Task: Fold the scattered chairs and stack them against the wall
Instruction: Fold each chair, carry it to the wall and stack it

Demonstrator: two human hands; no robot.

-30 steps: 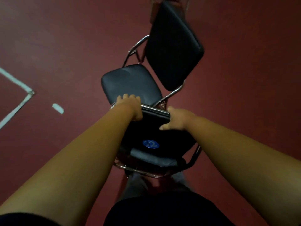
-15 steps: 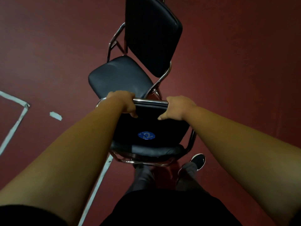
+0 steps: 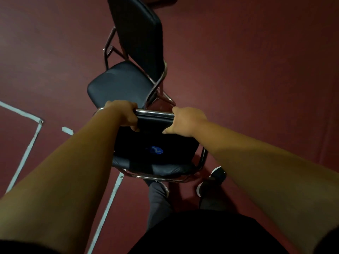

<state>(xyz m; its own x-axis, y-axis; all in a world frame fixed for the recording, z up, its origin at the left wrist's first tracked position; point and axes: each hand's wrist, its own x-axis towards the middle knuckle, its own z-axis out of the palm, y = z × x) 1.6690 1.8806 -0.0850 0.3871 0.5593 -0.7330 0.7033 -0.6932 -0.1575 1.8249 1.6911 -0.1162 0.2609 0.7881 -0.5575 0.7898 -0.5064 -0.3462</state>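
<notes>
Both hands, left hand (image 3: 123,114) and right hand (image 3: 185,120), are curling around the near chair's (image 3: 156,158) chrome top bar (image 3: 154,113) at frame centre, below another open chair (image 3: 126,83).

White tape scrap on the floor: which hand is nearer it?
Left. The left hand grips the chair bar right of the scrap; the right hand grips farther right.

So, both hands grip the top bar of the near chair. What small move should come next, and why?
Probably swing the near chair slightly right before going forward. The left hand and right hand grip its chrome bar, but the open chair stands directly ahead, close to the bar, while the floor to its right is bare.
</notes>
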